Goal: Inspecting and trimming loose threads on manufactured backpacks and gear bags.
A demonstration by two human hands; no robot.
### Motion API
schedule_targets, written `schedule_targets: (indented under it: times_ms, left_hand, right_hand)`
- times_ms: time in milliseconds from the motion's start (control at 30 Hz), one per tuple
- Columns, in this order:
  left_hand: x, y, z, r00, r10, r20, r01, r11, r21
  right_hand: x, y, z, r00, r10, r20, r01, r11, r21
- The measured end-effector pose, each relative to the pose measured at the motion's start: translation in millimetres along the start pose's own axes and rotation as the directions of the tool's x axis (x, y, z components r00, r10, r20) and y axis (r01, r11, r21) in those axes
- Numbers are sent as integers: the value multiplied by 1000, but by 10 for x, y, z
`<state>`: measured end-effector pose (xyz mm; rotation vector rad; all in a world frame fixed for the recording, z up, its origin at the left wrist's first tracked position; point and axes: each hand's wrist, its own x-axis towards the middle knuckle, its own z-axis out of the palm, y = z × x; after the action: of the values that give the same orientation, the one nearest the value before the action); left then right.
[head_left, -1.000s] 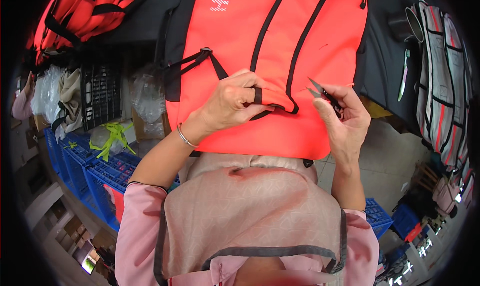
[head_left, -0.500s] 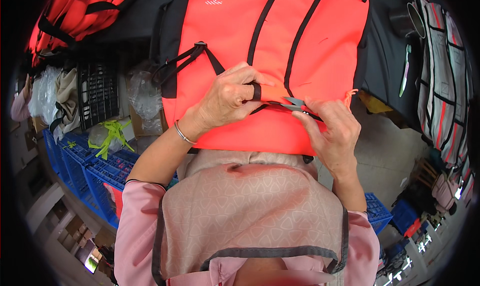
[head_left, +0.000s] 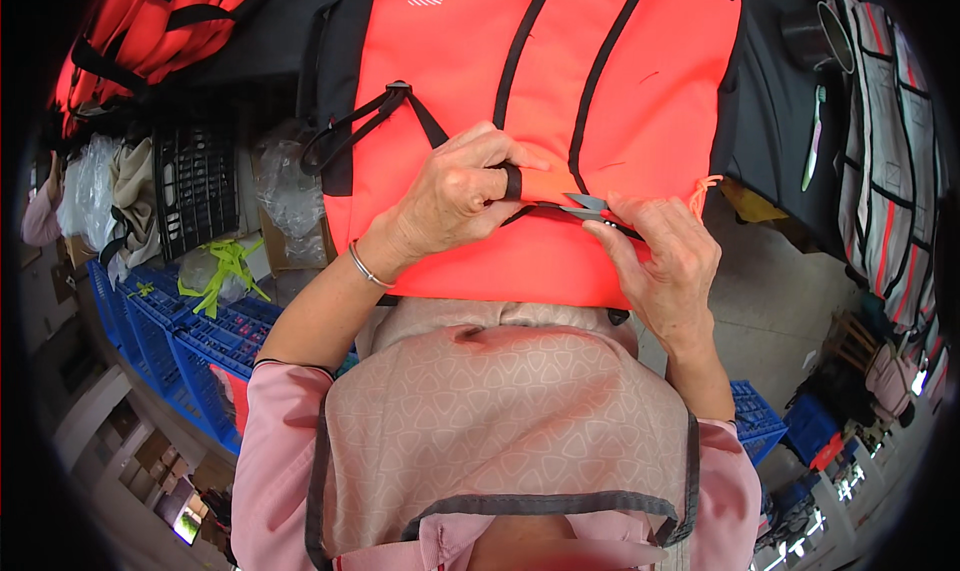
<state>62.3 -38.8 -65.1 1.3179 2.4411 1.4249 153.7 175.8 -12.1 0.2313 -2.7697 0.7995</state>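
Note:
A bright orange-red bag (head_left: pixel 470 61) with black piping and black side panels lies spread in front of me. My left hand (head_left: pixel 462 186) pinches a fold of its fabric by a black trimmed edge, thumb and fingers pressed together. From the right, my right hand (head_left: pixel 668 251) grips a pair of thread snips (head_left: pixel 586 204). Their grey blades point left, close to the black edge between my hands; the handles are mostly hidden by my fingers. A black strap with a buckle (head_left: pixel 398 87) lies on the bag's left part. Loose orange threads (head_left: pixel 703 193) stick out beyond my right hand.
A toothbrush (head_left: pixel 815 136) lies on the dark surface to the right, beside a grey striped bag (head_left: pixel 880 161). More red bags (head_left: pixel 165 26) are at the far left. Blue plastic crates (head_left: pixel 190 356), clear plastic wrap (head_left: pixel 288 186) and yellow-green strips (head_left: pixel 222 276) sit lower left.
Almost nothing differs. Both hands keep their hold, and the snips stay by the black edge; the whole view has shifted very slightly.

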Motion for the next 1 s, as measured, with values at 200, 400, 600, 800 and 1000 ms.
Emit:
schedule_targets:
  times_ms: [200, 400, 600, 800, 1000]
  left_hand:
    - [7, -15, -1, 1000, -6, -10, 6, 1000, -11]
    - [54, 14, -20, 988, -145, 50, 151, 977, -148]
    - [45, 33, -46, 950, -274, 149, 310, 888, -339]
    - [85, 40, -64, 932, -309, 189, 359, 858, -367]
    - [107, 38, -106, 894, -356, 272, 440, 815, -377]
  right_hand:
    - [14, 23, 53, 996, 83, 27, -86, 989, 117]
    - [42, 38, 115, 939, 306, 154, -343, 850, 400]
    - [270, 51, 4, 818, 478, 321, -541, 447, 712]
    - [231, 121, -115, 908, 345, 240, -418, 790, 448]
    - [286, 126, -84, 915, 273, 297, -370, 863, 345]
